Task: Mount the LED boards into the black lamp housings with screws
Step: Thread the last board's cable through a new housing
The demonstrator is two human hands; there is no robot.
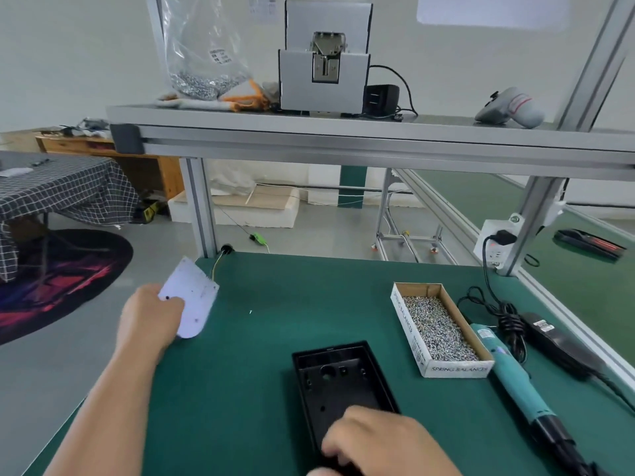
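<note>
- The left hand (pixel 151 314) is closed on the LED board (pixel 192 297). It holds the white board by one end, above the left edge of the desk (pixel 240 372), and the board is tilted with its far end raised.
- The right hand (pixel 385 441) lies on the near end of the black lamp housing (pixel 340 379), with its fingers curled over the housing wall in a grip.
- The black lamp housing lies flat on the desk near the front edge, open side up, well apart from the LED board.
- The screw box (pixel 457 369), an open carton full of small silver screws, stands just right of the housing.
- The electric screwdriver (pixel 512 372) lies on the desk just beside the box, on its right side.
- The power adapter (pixel 556 341) lies near the right edge of the desk, with its coiled cable beside it.
- The upper shelf (pixel 343 132) carries a screw feeder (pixel 324 63) and a clear bag (pixel 202 63) of screws.
</note>
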